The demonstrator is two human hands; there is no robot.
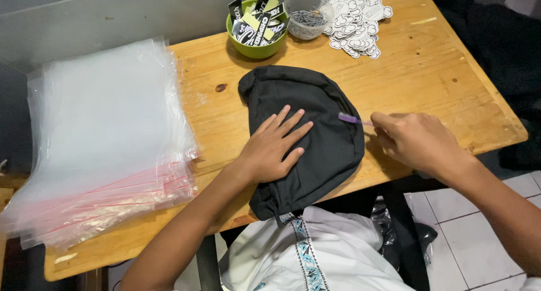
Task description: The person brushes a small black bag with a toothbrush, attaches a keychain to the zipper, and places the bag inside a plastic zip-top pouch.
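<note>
Head view. I see the folded black fabric garment (307,139) lying on the wooden slatted surface (439,82), its long axis running from far-left to near, with its near end hanging over the surface's near edge. The left hand (274,147) lies open and flat on the garment's left half, fingers spread and pointing far-right. The right hand (420,141) is closed in a pinch on a thin purple plastic stick (354,119), whose long axis lies left-right; its tip touches the garment's right edge. The garment therefore lies directly left of the right hand, which is the nearer one to that edge.

At the far edge stand a green round bowl (256,46) of black and yellow tags, a clear cup (307,15) of grey pins, and a heap of white cloud-shaped labels (355,23). A stack of clear plastic bags with red strips (96,150) fills the left.
</note>
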